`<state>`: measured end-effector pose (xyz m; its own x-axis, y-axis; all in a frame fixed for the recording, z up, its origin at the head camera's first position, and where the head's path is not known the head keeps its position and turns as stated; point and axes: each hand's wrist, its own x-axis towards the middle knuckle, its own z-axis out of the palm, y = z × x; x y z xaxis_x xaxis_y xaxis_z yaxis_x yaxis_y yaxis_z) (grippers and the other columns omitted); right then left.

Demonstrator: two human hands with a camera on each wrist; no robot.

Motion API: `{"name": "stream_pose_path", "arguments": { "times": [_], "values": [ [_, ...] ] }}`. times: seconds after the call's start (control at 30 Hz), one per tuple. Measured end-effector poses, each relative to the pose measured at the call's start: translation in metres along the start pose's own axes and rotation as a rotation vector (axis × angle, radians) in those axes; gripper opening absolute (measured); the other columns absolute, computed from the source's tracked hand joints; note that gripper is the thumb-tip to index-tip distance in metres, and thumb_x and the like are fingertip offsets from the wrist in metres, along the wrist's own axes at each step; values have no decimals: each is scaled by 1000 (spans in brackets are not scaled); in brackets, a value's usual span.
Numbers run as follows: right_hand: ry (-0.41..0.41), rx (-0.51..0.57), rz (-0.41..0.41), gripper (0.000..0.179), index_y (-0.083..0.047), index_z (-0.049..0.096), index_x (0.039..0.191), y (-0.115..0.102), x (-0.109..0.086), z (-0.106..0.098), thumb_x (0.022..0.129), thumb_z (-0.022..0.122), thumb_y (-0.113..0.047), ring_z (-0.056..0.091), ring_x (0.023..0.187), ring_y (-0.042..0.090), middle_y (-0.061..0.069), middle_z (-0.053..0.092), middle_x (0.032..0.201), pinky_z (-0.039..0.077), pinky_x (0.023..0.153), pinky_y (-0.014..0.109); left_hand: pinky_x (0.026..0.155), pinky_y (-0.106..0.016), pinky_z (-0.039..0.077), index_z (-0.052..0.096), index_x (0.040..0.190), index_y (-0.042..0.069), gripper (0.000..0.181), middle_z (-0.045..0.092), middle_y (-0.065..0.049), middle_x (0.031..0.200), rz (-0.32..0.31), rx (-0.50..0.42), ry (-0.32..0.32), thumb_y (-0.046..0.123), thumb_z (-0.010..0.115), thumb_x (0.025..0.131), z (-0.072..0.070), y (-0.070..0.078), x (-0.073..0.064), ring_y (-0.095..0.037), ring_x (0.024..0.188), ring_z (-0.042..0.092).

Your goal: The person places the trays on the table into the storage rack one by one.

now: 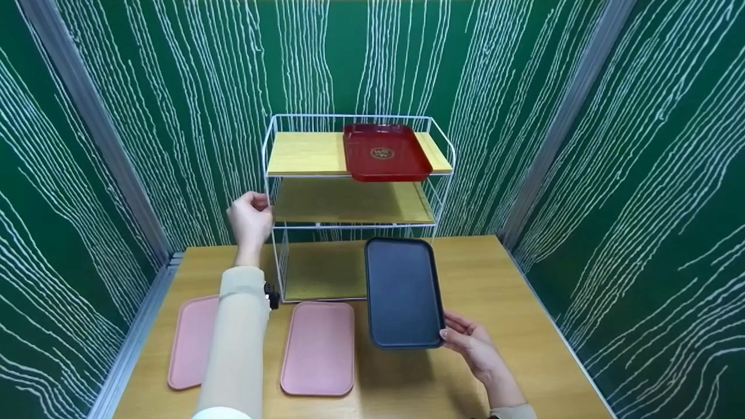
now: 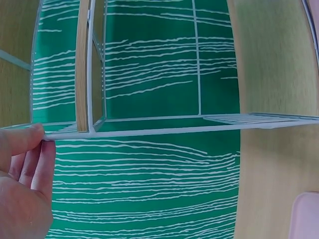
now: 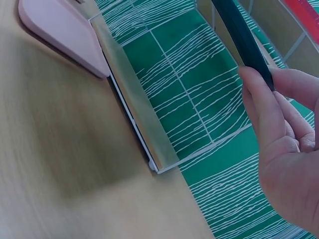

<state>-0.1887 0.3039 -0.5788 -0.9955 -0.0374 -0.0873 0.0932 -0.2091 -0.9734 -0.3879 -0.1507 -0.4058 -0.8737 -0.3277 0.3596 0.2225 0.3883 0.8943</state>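
My left hand (image 1: 251,221) pinches the white wire frame at the left side of a three-tier shelf rack (image 1: 355,227), between its top and middle boards. In the left wrist view, thumb and fingertips (image 2: 35,132) meet on the thin post. My right hand (image 1: 474,349) grips a dark blue-grey tray (image 1: 404,294) by its lower right corner. Raised above the table, that tray tilts in front of the rack's bottom shelf. A dark red tray (image 1: 387,151) with a gold emblem lies on the top board, its front edge jutting past the board.
Two pink trays lie on the wooden table (image 1: 495,291): one pink tray (image 1: 318,349) before the rack, another pink tray (image 1: 192,343) farther left, partly behind my left sleeve (image 1: 236,343). Green walls with white wavy lines and grey metal posts (image 1: 559,116) enclose the table.
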Motion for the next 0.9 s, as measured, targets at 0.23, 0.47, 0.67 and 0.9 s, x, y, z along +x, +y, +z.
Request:
{"name": "stream_pose_path", "arguments": {
  "times": [0.23,0.47,0.67,0.9],
  "values": [
    [-16,19,-41,62,18,42,152,-7,4,7,97,67,7,70,117,19,17,69,137,61,96,37,89,-40,59,75,114,3,17,73,-14,109,-11,7,-12,-4,69,99,2,0,-1,-27,100,66],
    [-24,36,-69,61,17,44,152,-22,13,14,95,67,10,71,116,21,16,71,134,61,95,38,87,-39,57,75,113,3,18,74,-13,108,-3,8,0,-5,69,98,2,0,2,-26,99,67],
    [-19,50,-87,60,15,46,152,-34,21,18,96,66,11,72,115,22,14,72,134,62,95,38,84,-39,56,76,109,2,15,75,-13,105,35,32,21,-4,71,97,2,-1,2,-27,95,67],
    [-6,78,-100,63,17,42,153,-39,29,25,95,65,13,72,116,23,17,70,136,62,95,39,87,-40,59,75,113,3,16,74,-12,108,15,14,6,-3,70,99,-1,-2,0,-27,98,67]
  ]
}}
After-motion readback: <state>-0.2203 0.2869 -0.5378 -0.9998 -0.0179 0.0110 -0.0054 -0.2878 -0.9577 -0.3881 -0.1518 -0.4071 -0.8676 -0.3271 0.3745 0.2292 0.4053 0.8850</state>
